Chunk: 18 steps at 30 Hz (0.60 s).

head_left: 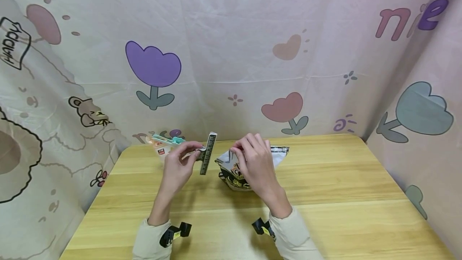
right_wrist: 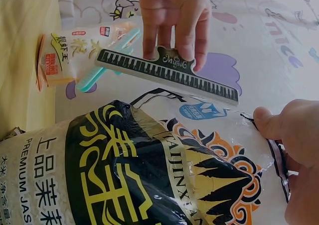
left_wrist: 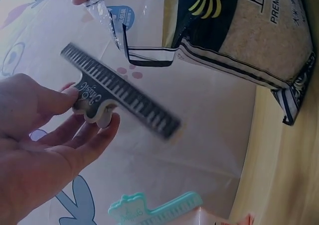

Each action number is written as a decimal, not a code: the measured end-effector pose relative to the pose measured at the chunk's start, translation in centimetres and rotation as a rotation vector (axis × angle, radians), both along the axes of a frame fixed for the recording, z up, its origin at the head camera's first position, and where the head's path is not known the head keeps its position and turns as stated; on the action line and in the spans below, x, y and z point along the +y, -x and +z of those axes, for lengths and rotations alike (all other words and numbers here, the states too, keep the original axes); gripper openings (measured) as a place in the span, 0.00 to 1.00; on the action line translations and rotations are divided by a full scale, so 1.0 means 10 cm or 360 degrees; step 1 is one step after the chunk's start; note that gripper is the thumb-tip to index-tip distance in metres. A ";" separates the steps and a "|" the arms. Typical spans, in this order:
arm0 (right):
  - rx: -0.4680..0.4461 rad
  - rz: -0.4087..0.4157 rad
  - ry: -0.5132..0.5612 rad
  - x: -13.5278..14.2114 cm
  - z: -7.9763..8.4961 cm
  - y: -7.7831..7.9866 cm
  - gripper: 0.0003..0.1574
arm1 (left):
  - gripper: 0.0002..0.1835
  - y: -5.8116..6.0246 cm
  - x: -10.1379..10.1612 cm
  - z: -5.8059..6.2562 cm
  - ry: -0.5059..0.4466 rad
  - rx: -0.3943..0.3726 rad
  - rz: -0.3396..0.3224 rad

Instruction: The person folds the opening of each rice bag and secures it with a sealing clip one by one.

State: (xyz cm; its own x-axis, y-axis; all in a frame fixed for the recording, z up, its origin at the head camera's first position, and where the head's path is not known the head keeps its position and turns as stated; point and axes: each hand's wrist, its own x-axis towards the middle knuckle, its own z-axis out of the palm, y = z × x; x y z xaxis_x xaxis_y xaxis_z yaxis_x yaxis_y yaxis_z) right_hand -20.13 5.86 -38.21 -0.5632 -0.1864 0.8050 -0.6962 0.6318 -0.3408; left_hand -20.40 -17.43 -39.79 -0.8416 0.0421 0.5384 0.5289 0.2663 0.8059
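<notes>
My left hand (head_left: 177, 169) pinches a black bag clip (head_left: 208, 154) by its handles, between thumb and fingers. White piano keys and the word "Music" are printed on the clip (right_wrist: 169, 75). Beside it, a bag of rice (right_wrist: 119, 170) stands on the table, black and yellow with a clear panel of grains. My right hand (head_left: 257, 165) grips the bag's loose top edge between thumb and fingers, as the right wrist view shows (right_wrist: 294, 150). In that view, the clip is just beyond the bag's upper part; whether they touch I cannot tell.
Behind my left hand stands an orange and white snack bag (right_wrist: 70, 56) with a teal clip (left_wrist: 159, 210) across its top. The wooden table (head_left: 343, 179) ends against a patterned cloth backdrop (head_left: 223, 51), with cloth on both sides too.
</notes>
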 end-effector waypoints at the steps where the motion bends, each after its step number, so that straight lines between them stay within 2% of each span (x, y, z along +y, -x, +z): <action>1: 0.0002 -0.0001 0.0000 0.00 0.00 0.00 0.04 | 0.10 0.01 0.01 0.00 0.0000 0.0007 -0.0020; 7: 0.0006 -0.0008 -0.0004 -0.01 -0.01 0.00 0.04 | 0.12 0.07 0.06 0.02 -0.0001 0.0072 -0.0110; 11: 0.0006 -0.0004 0.0001 -0.01 -0.01 0.00 0.04 | 0.17 0.12 0.09 0.00 -0.0042 0.0057 -0.0154; 18: 0.0003 -0.0004 -0.0015 -0.01 -0.01 0.01 0.04 | 0.15 0.13 0.13 -0.01 -0.0086 0.0044 -0.0222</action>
State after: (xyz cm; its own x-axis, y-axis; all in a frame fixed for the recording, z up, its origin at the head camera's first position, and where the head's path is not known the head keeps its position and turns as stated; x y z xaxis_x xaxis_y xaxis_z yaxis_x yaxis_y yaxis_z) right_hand -20.23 5.78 -38.30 -0.5620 -0.1925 0.8044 -0.6954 0.6366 -0.3335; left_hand -21.66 -16.14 -39.86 -0.8143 0.1280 0.5661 0.5800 0.1454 0.8015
